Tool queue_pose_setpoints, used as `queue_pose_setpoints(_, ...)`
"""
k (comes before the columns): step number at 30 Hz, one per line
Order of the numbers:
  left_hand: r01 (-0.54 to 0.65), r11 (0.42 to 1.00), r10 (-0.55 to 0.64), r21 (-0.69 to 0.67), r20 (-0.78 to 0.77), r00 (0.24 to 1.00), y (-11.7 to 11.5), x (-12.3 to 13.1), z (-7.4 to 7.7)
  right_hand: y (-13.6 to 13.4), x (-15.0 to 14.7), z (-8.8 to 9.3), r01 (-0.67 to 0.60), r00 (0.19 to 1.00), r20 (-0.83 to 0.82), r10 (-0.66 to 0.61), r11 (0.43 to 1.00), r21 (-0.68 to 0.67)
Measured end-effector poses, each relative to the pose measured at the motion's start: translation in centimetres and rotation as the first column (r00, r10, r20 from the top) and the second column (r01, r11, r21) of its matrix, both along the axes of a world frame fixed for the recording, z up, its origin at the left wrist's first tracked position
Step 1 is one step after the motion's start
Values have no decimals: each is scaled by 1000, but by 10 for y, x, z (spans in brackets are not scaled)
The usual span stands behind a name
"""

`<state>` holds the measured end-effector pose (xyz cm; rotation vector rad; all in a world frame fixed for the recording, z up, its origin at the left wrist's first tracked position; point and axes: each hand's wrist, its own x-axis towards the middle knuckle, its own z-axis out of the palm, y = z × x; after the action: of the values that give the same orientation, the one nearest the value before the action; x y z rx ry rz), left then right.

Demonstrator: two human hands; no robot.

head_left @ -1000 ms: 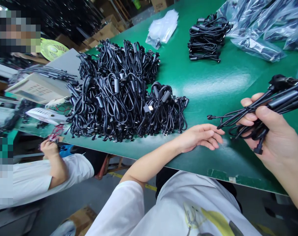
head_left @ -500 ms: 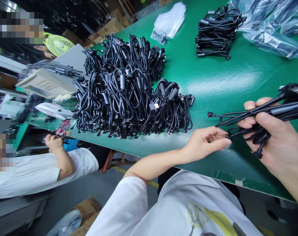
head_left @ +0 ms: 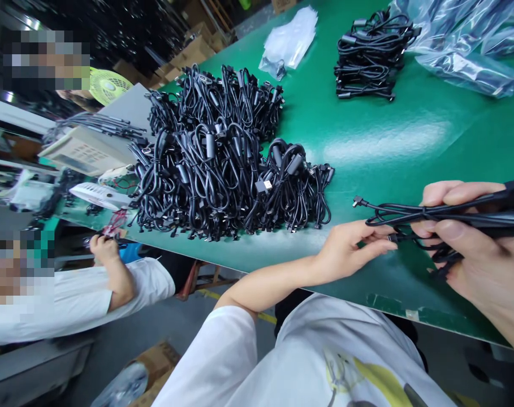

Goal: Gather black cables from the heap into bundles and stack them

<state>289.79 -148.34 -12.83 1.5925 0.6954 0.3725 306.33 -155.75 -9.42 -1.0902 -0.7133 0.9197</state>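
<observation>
Bundled black cables (head_left: 460, 210) lie across my right hand (head_left: 488, 249), which is closed around them at the right edge. Their looped end points left, where one small angled plug (head_left: 358, 201) sticks out. Beside that end, my left hand (head_left: 352, 251) pinches a small black plug (head_left: 392, 238) between thumb and fingers. Part of the bundle is hidden by my right hand and cut off by the frame edge. A large heap of coiled black cables (head_left: 214, 169) lies on the green table to the left of my hands.
On the green table (head_left: 367, 147) are a smaller cable stack (head_left: 365, 62), flat clear bags (head_left: 290, 39) and filled plastic bags (head_left: 473, 70). A beige device (head_left: 82, 150) and a green fan (head_left: 108, 86) stand at left. A co-worker's hand (head_left: 106, 249) is busy near red wires.
My right hand has turned and tilted with the cable bundle, and its looped end has shifted slightly left. My left hand stays almost in place. The view has shifted a little.
</observation>
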Motion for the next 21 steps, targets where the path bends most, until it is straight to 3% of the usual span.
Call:
queue_pose_setpoints(4, 31, 970, -16, -239, 62, 998, 2, 3, -1, 1, -2, -2, 30, 999, 37, -30, 1000, 6)
queue_pose_setpoints(6, 143, 902, -121, -407, 80, 989, 3, 5, 0, 3, -3, -1, 37, 999, 3, -37, 999, 7)
queue_pose_setpoints(7, 219, 844, -200, -490, 91, 976, 2, 5, 1, 4, -4, 0, 46, 999, -17, -46, 999, 4)
queue_pose_setpoints(9, 363, 672, -350, -645, 155, 924, 0, 6, 1, 6, -5, -1, 68, 997, -40, -68, 998, -3)
queue_pose_setpoints(11, 438, 509, -398, -741, 249, 883, -3, 7, 0, 6, -8, -4, 82, 996, -21, -83, 996, -20)
queue_pose_setpoints(13, 442, 447, -372, -777, 288, 882, -8, 7, -1, 5, -12, -9, 72, 997, 18, -71, 997, -42)
queue_pose_setpoints(15, 366, 501, -295, -784, 243, 924, -12, 7, -2, 4, -15, -13, 49, 998, 37, -47, 996, -73)
queue_pose_setpoints(19, 118, 732, -57, -671, 111, 992, -16, 6, 0, 9, -18, -11, 49, 997, -53, -51, 998, -42)
queue_pose_setpoints(21, 25, 815, 49, -579, 111, 993, -16, 5, 1, 13, -19, -7, 57, 994, -89, -56, 998, 0)
